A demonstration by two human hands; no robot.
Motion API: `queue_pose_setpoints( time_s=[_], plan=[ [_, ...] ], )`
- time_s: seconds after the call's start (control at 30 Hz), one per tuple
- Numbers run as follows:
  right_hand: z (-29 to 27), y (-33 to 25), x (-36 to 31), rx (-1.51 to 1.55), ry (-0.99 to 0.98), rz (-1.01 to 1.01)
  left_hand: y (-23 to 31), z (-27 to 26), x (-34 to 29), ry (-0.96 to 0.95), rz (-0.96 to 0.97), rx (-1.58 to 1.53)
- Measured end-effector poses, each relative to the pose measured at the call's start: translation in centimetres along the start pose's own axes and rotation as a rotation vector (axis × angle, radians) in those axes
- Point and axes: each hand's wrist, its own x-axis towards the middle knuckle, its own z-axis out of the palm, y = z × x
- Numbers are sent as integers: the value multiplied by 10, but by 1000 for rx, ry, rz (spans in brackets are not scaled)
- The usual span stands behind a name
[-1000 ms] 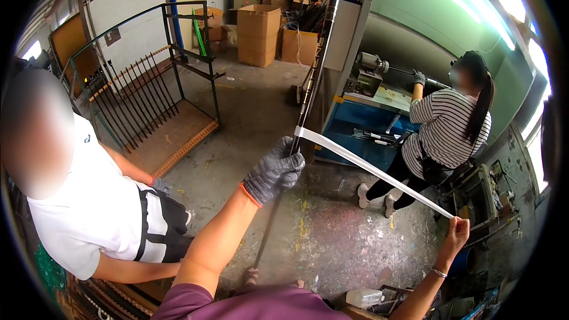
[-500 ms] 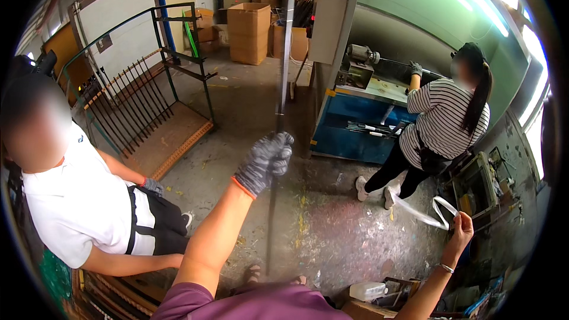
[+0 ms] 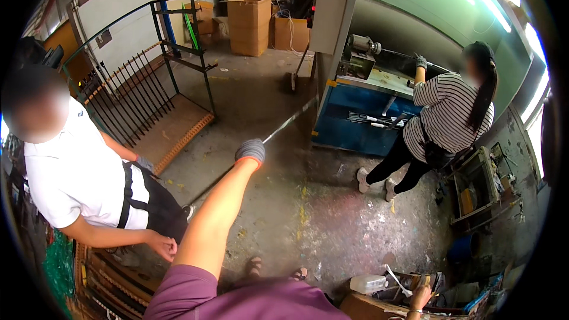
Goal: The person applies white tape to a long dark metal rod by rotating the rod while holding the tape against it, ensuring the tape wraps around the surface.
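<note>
One long, slender dark rod with a shinier, pale-flecked upper stretch (image 3: 288, 122) slanted across the head view through my grey-gloved, orange-cuffed left hand (image 3: 250, 152). Those fingers were clenched round it. Its upper end reached the edge of a blue metal workbench cabinet (image 3: 338, 129), though I could not tell whether they touched; its lower part ran down behind my bare forearm (image 3: 222, 216), toward a person in a white polo shirt (image 3: 89, 169). My bare right hand (image 3: 422, 297) was at the bottom right, near a translucent white plastic jug (image 3: 364, 285). A thin white strip (image 3: 399, 281) showed just beside those fingers; I could not tell whether they grasped it or had released it. Off to the left, a green-framed metal rack (image 3: 181, 125) held a row of dark rods (image 3: 131, 98). At the cabinet, a person in a striped shirt (image 3: 450, 109) stretched a grey-gloved hand (image 3: 420, 60) over the worktop.
</note>
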Motion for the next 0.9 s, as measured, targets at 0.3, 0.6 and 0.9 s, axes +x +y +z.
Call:
queue_pose_setpoints(
  time_s=[0.3,0.6,0.9],
  plan=[
    [-142,-16,-76,-408,-80,302,-52,51,-31,-158,125,690],
    [-172,68,-159,-290,-114,662,-140,82,-7,-289,-28,956],
    [-137,106,-172,-292,174,559,-145,20,17,9,1,1097]
  ],
)
